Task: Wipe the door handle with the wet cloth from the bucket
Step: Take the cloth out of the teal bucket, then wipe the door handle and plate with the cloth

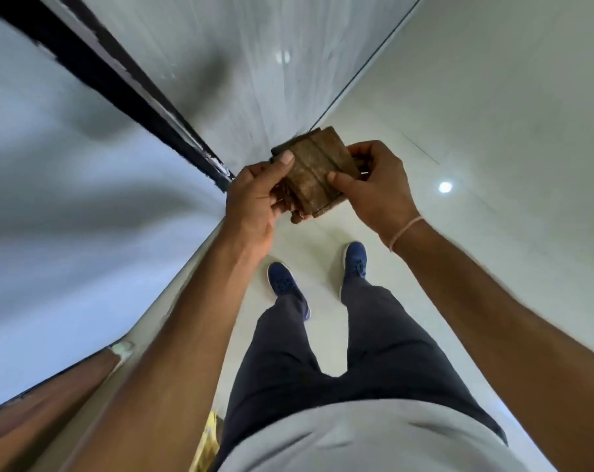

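Note:
A brown cloth (317, 168), folded into a thick square pad, is held in front of me at mid-frame above the floor. My left hand (258, 195) grips its left edge with the thumb on top. My right hand (374, 182) grips its right edge, thumb pressed on the lower right corner. Both arms reach forward from the bottom of the view. No door handle and no bucket show in this view.
A glass panel with a black frame strip (118, 93) runs diagonally on my left. Glossy pale floor tiles (459, 131) spread ahead and right. My blue shoes (285, 284) stand on the floor. Something yellow (208, 437) sits low by my left hip.

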Available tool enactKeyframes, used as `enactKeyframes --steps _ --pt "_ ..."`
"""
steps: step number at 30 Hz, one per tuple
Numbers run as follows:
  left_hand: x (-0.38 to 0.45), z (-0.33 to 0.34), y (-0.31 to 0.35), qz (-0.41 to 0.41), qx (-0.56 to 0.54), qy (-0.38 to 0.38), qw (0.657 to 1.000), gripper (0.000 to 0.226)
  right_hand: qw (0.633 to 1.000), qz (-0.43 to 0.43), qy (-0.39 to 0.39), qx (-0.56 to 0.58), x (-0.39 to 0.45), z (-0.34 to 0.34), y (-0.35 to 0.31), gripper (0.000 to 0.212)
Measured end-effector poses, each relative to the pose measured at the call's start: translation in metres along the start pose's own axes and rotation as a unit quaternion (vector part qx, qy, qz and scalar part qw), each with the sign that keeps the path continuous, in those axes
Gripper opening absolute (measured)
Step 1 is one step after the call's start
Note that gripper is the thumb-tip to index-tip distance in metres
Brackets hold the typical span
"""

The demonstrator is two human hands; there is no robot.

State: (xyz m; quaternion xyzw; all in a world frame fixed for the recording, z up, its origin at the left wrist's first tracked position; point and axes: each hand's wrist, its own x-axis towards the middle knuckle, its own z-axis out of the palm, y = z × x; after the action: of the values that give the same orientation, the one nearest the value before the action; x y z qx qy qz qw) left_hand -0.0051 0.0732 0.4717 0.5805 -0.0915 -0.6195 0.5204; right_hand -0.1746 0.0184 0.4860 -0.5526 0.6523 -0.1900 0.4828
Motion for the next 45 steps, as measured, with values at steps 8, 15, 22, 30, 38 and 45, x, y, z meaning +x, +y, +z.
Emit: enactKeyframes --steps 8,15,22,30,38,45 --pt "-0.085 -0.007 0.015 0.057 0.061 0.053 0.995 0.031 0.968 -0.229 0.019 -0.106 -0.073 0.010 -0.021 0.028" --pt "-0.172 -0.005 0.012 0.125 0.049 0.124 0.983 0.051 0.957 -0.224 -0.180 -0.025 -0.117 0.006 -0.042 0.020" --pt "-0.247 -0.041 -0.009 0.196 0.063 0.266 0.942 0.019 0.915 -0.262 -0.306 0.001 -0.178 0.038 -0.056 0.015" --pt "-0.345 -0.137 -0.042 0.235 0.027 0.494 0.837 0.017 0.883 -0.293 -0.363 -0.045 -0.267 0.116 -0.070 0.020" --pt "-0.416 -0.220 -0.068 0.247 0.016 0.575 0.780 0.023 0.810 -0.396 -0.432 -0.040 -0.399 0.207 -0.069 0.018" --pt "-0.485 -0.309 -0.083 0.267 -0.032 0.540 0.797 0.030 0.760 -0.417 -0.490 -0.095 -0.474 0.275 -0.075 0.035"
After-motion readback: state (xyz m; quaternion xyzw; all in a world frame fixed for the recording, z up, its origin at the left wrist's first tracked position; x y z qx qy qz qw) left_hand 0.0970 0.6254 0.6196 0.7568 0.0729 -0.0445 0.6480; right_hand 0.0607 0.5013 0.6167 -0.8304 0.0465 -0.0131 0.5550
